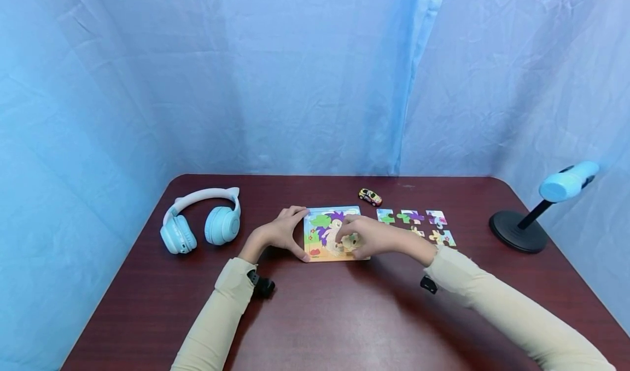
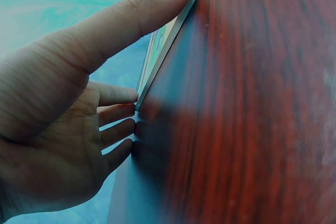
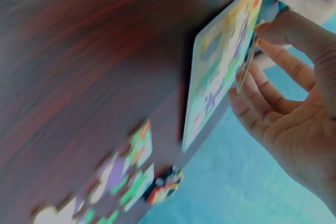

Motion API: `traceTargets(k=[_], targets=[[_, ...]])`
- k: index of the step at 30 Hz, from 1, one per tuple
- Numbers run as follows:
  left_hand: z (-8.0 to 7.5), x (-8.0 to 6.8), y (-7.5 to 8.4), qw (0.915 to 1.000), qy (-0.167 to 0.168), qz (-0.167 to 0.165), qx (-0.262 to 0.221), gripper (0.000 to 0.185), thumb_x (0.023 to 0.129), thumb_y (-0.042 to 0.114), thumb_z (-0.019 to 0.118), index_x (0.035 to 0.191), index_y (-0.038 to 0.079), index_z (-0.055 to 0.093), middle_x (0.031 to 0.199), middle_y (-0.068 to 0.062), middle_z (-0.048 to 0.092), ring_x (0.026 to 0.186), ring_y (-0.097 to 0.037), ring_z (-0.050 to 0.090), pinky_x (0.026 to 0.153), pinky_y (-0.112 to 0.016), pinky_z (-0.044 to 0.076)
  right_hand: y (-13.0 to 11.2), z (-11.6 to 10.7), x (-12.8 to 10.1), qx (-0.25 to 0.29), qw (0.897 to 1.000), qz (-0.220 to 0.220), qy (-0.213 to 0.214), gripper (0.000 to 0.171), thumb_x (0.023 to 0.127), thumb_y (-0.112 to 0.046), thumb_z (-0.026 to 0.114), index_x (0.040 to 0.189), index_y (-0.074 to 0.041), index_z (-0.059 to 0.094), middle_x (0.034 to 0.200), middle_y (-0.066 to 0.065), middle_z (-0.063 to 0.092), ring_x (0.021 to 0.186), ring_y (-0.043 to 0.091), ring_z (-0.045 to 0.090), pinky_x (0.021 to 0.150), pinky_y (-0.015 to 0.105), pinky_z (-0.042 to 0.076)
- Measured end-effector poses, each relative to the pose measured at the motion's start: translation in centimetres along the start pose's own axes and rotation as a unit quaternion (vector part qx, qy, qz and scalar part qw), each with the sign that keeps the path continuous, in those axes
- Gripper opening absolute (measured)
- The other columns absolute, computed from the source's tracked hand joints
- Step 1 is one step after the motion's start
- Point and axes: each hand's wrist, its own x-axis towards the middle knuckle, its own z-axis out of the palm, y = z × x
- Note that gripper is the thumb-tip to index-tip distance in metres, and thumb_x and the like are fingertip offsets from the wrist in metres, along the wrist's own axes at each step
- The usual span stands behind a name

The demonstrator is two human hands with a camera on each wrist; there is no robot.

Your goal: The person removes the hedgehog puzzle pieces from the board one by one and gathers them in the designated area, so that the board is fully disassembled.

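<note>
A picture puzzle board (image 1: pixel 315 238) with a purple-haired cartoon animal lies flat on the table. My left hand (image 1: pixel 285 230) spans its left side, the thumb on the near corner and the index fingertip by the far corner. In the left wrist view, the other fingers (image 2: pixel 118 132) are straight, their tips against the table. Above the board's right part my right hand (image 1: pixel 375 237) pinches a thin puzzle piece (image 3: pixel 248 66), seen edge-on in the right wrist view and tilted, apart from the board. The fingers partly hide the board's right part.
Several loose puzzle pieces (image 1: pixel 436 218) lie right of the board. Behind it stands a small toy car (image 1: pixel 370 197). Cat-ear headphones (image 1: pixel 202 218) rest at the left, and a light-blue device on a black round-based stand (image 1: pixel 518 231) is at the right. Blue cloth surrounds the table.
</note>
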Motion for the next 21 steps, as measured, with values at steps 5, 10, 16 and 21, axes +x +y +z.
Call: traceTargets(k=[5,10,16,21], targets=[[0.0,-0.1,0.1,1.0,0.0,-0.001,-0.004,0.122,0.069,0.043,0.094,0.163,0.008,0.023,0.164,-0.013,0.025,0.149,-0.034,0.023,0.118,-0.056,0.034,1.2,-1.1,-2.8,0.008,1.0,0.016,0.012,0.038,0.076,-0.002,0.076,0.112,-0.012,0.075,0.11,0.002,0.062,0.1,0.019,0.056,0.079,0.031,0.053],[-0.1,-0.1,0.0,1.0,-0.002,-0.001,-0.003,0.123,0.069,0.043,0.094,0.163,0.009,0.022,0.165,-0.013,0.023,0.149,-0.034,0.023,0.118,-0.055,0.034,2.2,-1.9,-5.9,0.013,0.999,0.037,0.022,0.041,0.075,0.004,0.072,0.112,-0.01,0.076,0.107,0.003,0.063,0.094,0.023,0.054,0.067,0.025,0.047],[-0.1,-0.1,0.0,1.0,-0.002,-0.001,0.001,0.122,0.07,0.044,0.094,0.163,0.009,0.022,0.165,-0.013,0.023,0.149,-0.034,0.022,0.119,-0.056,0.033,3.3,-2.0,-9.2,0.01,0.998,0.052,0.029,0.042,0.074,0.006,0.073,0.113,-0.011,0.076,0.113,0.003,0.065,0.099,0.022,0.056,0.069,0.028,0.05],[0.0,-0.1,0.1,1.0,-0.004,-0.002,0.0,0.121,0.071,0.043,0.093,0.163,0.008,0.022,0.165,-0.013,0.023,0.149,-0.034,0.023,0.119,-0.055,0.033,3.8,-1.4,-11.3,0.023,0.998,0.048,0.031,0.045,0.074,0.008,0.072,0.115,-0.011,0.075,0.111,0.002,0.066,0.095,0.02,0.055,0.066,0.025,0.048]])
